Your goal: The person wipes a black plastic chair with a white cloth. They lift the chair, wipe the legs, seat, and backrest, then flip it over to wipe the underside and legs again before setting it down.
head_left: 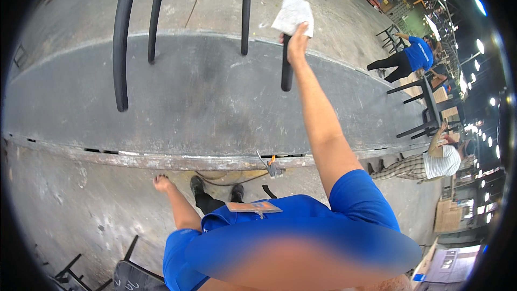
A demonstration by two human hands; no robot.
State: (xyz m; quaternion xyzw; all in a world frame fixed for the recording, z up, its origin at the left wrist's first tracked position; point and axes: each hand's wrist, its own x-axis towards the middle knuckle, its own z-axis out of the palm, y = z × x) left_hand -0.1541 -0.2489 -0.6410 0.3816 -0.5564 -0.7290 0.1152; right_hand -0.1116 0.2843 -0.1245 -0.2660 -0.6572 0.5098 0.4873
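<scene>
My right hand [297,43] is stretched out in front of me and shut on a crumpled white cloth [293,14], pressing it against the rear right leg [287,73] of a black metal chair [123,48]. The chair stands on a raised grey platform [204,102]. My left hand [160,183] hangs low beside my body, fingers loosely apart, holding nothing, over the concrete floor [81,205]. My black shoes [197,185] stand just before the platform's edge.
A small tool with an orange handle [271,165] and a cable lie at the platform's rim. A person in blue [416,55] and a person in a white shirt [439,163] work at black frames [428,108] on the right. Another black chair [129,276] sits lower left. Cardboard boxes [447,213] stand right.
</scene>
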